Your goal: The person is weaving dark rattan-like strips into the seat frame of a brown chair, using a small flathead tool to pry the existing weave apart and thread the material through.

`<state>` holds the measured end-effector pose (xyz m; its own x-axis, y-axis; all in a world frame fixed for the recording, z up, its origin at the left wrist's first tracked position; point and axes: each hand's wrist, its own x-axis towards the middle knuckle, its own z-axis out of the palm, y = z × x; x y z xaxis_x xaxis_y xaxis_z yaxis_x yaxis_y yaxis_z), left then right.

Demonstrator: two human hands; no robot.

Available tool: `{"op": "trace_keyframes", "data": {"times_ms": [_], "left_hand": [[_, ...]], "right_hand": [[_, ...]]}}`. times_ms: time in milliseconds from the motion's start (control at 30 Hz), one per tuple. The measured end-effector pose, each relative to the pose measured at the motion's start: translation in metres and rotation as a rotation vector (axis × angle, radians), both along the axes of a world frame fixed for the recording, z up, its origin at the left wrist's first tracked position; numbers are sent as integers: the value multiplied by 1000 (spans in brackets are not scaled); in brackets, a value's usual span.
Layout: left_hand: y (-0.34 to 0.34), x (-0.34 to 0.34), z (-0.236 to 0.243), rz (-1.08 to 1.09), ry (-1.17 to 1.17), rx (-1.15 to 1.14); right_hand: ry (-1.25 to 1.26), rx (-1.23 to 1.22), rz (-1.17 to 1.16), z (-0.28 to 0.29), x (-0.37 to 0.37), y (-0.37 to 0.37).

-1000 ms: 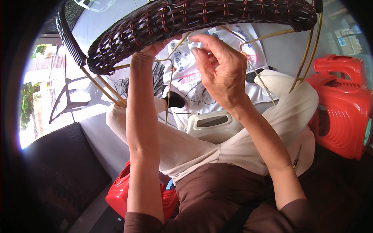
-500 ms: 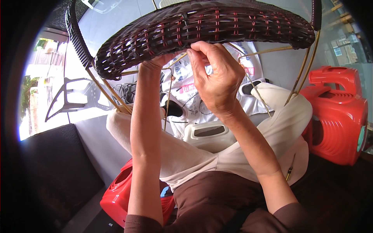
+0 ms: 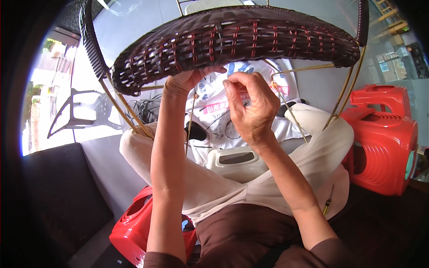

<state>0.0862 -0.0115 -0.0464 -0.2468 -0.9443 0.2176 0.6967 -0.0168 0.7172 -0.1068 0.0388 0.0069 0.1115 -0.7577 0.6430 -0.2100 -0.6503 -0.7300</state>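
A curved, dark brown and red woven wicker piece point(image 3: 237, 40) spans the upper view, mounted on thin tan rods point(image 3: 304, 68) that stand over my bent legs. My left hand point(image 3: 190, 79) is at its lower edge, fingers curled against the underside and partly hidden by it. Just right of that, my right hand point(image 3: 252, 105) hangs below the weave in a pinch; whatever is between thumb and forefinger is too small to make out. Beneath both hands lies a white printed sheet point(image 3: 219, 127), with loose black strands point(image 3: 145, 109) to the left.
Red plastic stools sit at my right point(image 3: 380, 152) and lower left point(image 3: 127, 228). A pale plastic seat point(image 3: 232, 172) is between my legs. A small yellow-handled tool point(image 3: 327, 205) lies by my right thigh. A dark padded panel point(image 3: 58, 192) is on the left, bright glazing beyond.
The wicker piece and both hands appear lower in view than a second ago. My right fingers have drawn into a tighter pinch, and their tips now sit slightly below the weave.
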Motion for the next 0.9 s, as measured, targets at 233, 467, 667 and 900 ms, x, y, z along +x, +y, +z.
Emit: {"op": "trace_keyframes", "data": {"times_ms": [233,467,667,900], "left_hand": [[8,-13,-17,85,141,80],[9,-6,-23,267,115,189],[31,-45,-6,322,232,137],[59,-81,10,566,341,342]], "right_hand": [[48,197,85,-18,-16,10],[4,264,111,-19,-17,3],[152,-530,-223,17,-29,-34],[340,-408,-189,74,-30,-111]]}}
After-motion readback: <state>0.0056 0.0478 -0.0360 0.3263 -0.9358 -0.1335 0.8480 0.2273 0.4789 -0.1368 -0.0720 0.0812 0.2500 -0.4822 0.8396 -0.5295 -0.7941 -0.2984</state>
